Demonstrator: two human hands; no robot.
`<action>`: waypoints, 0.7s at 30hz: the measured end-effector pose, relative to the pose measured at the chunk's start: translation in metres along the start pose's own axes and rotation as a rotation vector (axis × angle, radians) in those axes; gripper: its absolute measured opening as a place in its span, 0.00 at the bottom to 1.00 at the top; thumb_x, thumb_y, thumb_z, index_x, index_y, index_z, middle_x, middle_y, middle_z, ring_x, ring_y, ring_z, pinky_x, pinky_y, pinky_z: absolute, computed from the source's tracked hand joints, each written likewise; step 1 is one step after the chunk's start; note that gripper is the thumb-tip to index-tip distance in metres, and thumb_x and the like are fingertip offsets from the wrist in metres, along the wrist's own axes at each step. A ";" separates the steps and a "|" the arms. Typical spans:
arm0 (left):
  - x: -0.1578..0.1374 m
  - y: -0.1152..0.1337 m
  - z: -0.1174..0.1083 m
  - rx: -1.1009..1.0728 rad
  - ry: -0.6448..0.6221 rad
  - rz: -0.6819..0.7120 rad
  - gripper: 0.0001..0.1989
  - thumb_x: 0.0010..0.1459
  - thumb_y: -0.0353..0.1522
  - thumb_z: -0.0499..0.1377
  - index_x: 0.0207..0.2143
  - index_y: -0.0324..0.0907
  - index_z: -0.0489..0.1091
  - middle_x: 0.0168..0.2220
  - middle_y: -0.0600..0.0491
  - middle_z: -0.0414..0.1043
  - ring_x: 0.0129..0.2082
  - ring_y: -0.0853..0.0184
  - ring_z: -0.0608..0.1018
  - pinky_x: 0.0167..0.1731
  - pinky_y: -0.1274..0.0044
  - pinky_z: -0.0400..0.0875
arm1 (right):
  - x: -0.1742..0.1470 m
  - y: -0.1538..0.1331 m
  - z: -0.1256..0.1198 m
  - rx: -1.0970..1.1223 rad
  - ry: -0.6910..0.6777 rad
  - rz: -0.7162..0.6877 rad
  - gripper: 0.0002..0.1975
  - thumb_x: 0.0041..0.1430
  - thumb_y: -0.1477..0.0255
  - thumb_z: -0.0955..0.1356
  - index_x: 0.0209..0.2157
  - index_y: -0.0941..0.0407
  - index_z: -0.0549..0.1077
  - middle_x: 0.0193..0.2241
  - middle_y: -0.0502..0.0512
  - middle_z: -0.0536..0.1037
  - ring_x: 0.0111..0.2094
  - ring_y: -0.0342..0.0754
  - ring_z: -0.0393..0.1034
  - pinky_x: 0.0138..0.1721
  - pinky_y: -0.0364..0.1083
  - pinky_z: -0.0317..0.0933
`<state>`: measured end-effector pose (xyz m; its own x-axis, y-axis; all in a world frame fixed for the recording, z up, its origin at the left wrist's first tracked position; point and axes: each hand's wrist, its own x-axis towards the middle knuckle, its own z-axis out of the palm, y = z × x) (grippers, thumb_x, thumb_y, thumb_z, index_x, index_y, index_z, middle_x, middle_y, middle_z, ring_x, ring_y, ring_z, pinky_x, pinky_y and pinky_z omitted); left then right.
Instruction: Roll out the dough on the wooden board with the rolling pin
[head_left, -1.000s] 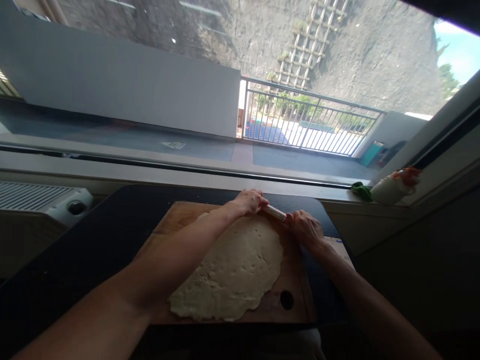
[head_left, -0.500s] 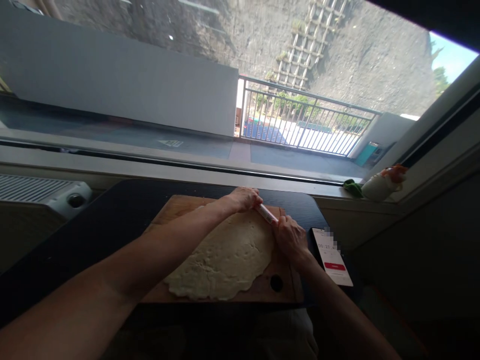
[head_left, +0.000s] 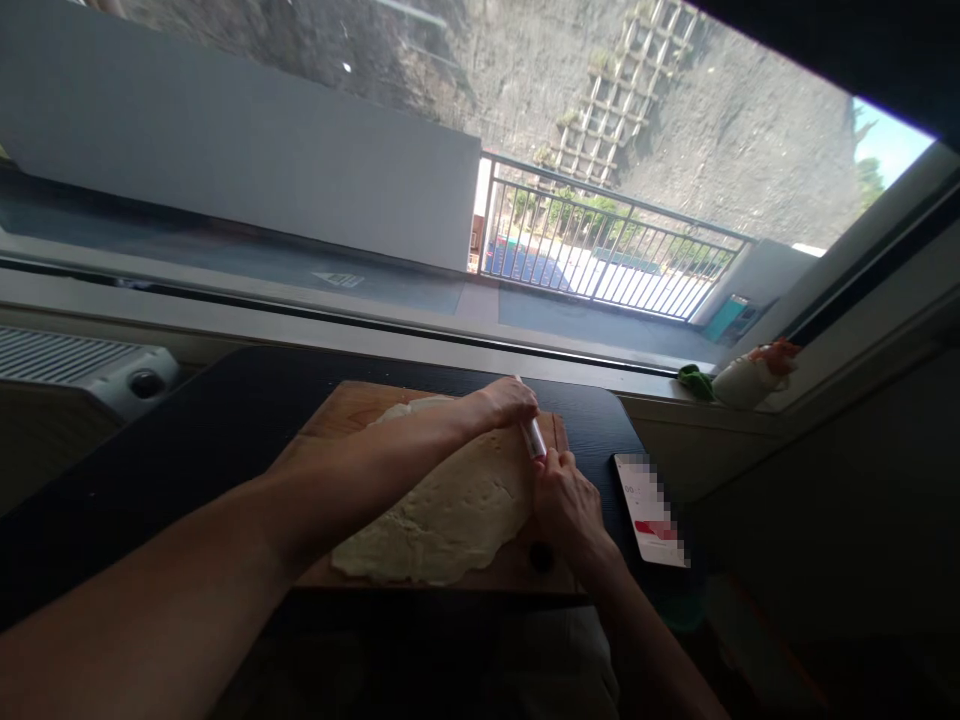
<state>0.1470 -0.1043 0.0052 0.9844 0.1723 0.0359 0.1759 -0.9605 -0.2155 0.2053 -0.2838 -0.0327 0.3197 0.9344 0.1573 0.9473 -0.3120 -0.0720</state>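
A wide, thin sheet of pale dough [head_left: 457,510] with an uneven edge lies on a wooden cutting board [head_left: 345,405]. Across the dough's far right edge is a short, light-coloured rolling pin [head_left: 534,440]. My left hand [head_left: 510,400] is closed round its far end, with the forearm reaching over the dough. Wrapped round the near end is my right hand [head_left: 566,495], low over the board's right side. Only the pin's middle shows between the hands. My left forearm hides part of the dough.
The board rests on a dark table [head_left: 255,400]. A lit phone [head_left: 649,510] lies on the table, right of my right hand. On the windowsill stand a white pot [head_left: 742,383] and a green cloth-like item [head_left: 696,380]. A radiator [head_left: 82,365] is at the left.
The rolling pin has turned to a steeper angle, its far end swinging right with my left hand. My right hand has shifted slightly left. The camera view has moved a little.
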 end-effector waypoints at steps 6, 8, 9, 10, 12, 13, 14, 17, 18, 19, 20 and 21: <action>0.015 0.013 0.004 0.010 0.022 0.058 0.05 0.50 0.24 0.60 0.29 0.38 0.76 0.32 0.45 0.78 0.32 0.65 0.78 0.31 0.77 0.67 | -0.017 -0.001 -0.005 -0.023 -0.057 0.043 0.13 0.66 0.70 0.55 0.43 0.60 0.66 0.35 0.59 0.72 0.34 0.49 0.72 0.29 0.44 0.58; 0.012 0.010 0.005 0.022 0.030 0.054 0.07 0.51 0.23 0.59 0.30 0.38 0.76 0.33 0.45 0.78 0.33 0.65 0.78 0.32 0.78 0.67 | -0.014 -0.008 -0.004 -0.024 -0.044 0.049 0.13 0.66 0.70 0.55 0.42 0.60 0.66 0.35 0.59 0.72 0.34 0.49 0.72 0.29 0.43 0.58; 0.010 0.008 0.005 0.029 0.035 0.049 0.08 0.52 0.22 0.57 0.30 0.38 0.76 0.33 0.45 0.78 0.33 0.65 0.78 0.32 0.77 0.67 | -0.012 -0.010 -0.004 -0.017 -0.034 0.040 0.13 0.66 0.70 0.55 0.42 0.60 0.66 0.36 0.59 0.72 0.34 0.49 0.72 0.29 0.43 0.57; 0.007 0.006 0.005 0.036 0.039 0.043 0.09 0.53 0.22 0.56 0.30 0.38 0.75 0.32 0.44 0.78 0.33 0.65 0.78 0.31 0.77 0.67 | -0.011 -0.011 -0.005 -0.009 -0.031 0.022 0.13 0.66 0.69 0.55 0.42 0.59 0.66 0.36 0.59 0.72 0.34 0.49 0.72 0.29 0.43 0.57; 0.005 0.006 0.006 0.045 0.050 0.040 0.09 0.53 0.21 0.56 0.29 0.38 0.75 0.32 0.44 0.78 0.32 0.64 0.78 0.31 0.76 0.67 | -0.011 -0.007 -0.007 0.001 -0.043 -0.014 0.13 0.66 0.68 0.55 0.43 0.58 0.66 0.36 0.58 0.73 0.34 0.49 0.72 0.28 0.43 0.57; 0.007 0.008 0.007 0.045 0.057 0.043 0.08 0.53 0.22 0.57 0.28 0.38 0.75 0.31 0.44 0.78 0.32 0.64 0.78 0.31 0.76 0.67 | -0.013 -0.005 -0.008 -0.003 -0.057 -0.022 0.13 0.66 0.68 0.55 0.43 0.58 0.66 0.35 0.58 0.73 0.33 0.48 0.73 0.28 0.43 0.57; 0.009 0.011 0.008 0.043 0.066 0.049 0.07 0.53 0.22 0.57 0.28 0.38 0.75 0.31 0.44 0.78 0.32 0.64 0.78 0.31 0.75 0.67 | -0.015 -0.002 -0.009 -0.014 -0.072 -0.020 0.14 0.66 0.68 0.55 0.44 0.58 0.66 0.35 0.58 0.73 0.33 0.48 0.73 0.27 0.43 0.57; 0.018 0.022 0.011 0.032 0.094 0.073 0.08 0.54 0.23 0.57 0.30 0.39 0.75 0.33 0.44 0.78 0.35 0.64 0.77 0.33 0.76 0.68 | -0.023 -0.002 -0.012 -0.060 -0.117 0.028 0.15 0.67 0.69 0.54 0.44 0.60 0.66 0.33 0.60 0.75 0.31 0.49 0.73 0.27 0.43 0.56; 0.019 0.024 0.012 0.030 0.098 0.079 0.08 0.54 0.23 0.57 0.30 0.39 0.75 0.34 0.44 0.78 0.36 0.64 0.77 0.34 0.76 0.68 | -0.023 -0.005 -0.012 -0.068 -0.131 0.044 0.16 0.67 0.69 0.54 0.45 0.61 0.66 0.33 0.60 0.75 0.31 0.50 0.74 0.27 0.43 0.57; 0.019 0.024 0.013 0.030 0.099 0.082 0.08 0.54 0.23 0.57 0.31 0.39 0.75 0.34 0.44 0.78 0.37 0.64 0.77 0.34 0.76 0.68 | -0.023 -0.009 -0.013 -0.070 -0.139 0.056 0.16 0.67 0.69 0.54 0.45 0.62 0.65 0.33 0.61 0.75 0.31 0.50 0.74 0.27 0.43 0.57; 0.017 0.023 0.014 0.031 0.098 0.081 0.08 0.54 0.22 0.56 0.31 0.39 0.75 0.35 0.44 0.78 0.37 0.64 0.77 0.35 0.76 0.68 | -0.022 -0.012 -0.013 -0.066 -0.143 0.060 0.16 0.67 0.69 0.54 0.46 0.62 0.65 0.33 0.62 0.75 0.31 0.50 0.74 0.27 0.44 0.57; 0.015 0.021 0.014 0.034 0.097 0.079 0.08 0.54 0.22 0.56 0.32 0.39 0.75 0.35 0.44 0.78 0.37 0.64 0.77 0.35 0.76 0.68 | -0.020 -0.014 -0.013 -0.060 -0.140 0.058 0.16 0.66 0.69 0.55 0.46 0.62 0.65 0.34 0.62 0.75 0.32 0.50 0.74 0.28 0.44 0.58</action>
<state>0.1655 -0.1185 -0.0121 0.9911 0.0729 0.1114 0.0994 -0.9620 -0.2543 0.1859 -0.3007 -0.0217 0.3719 0.9281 0.0151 0.9282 -0.3716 -0.0175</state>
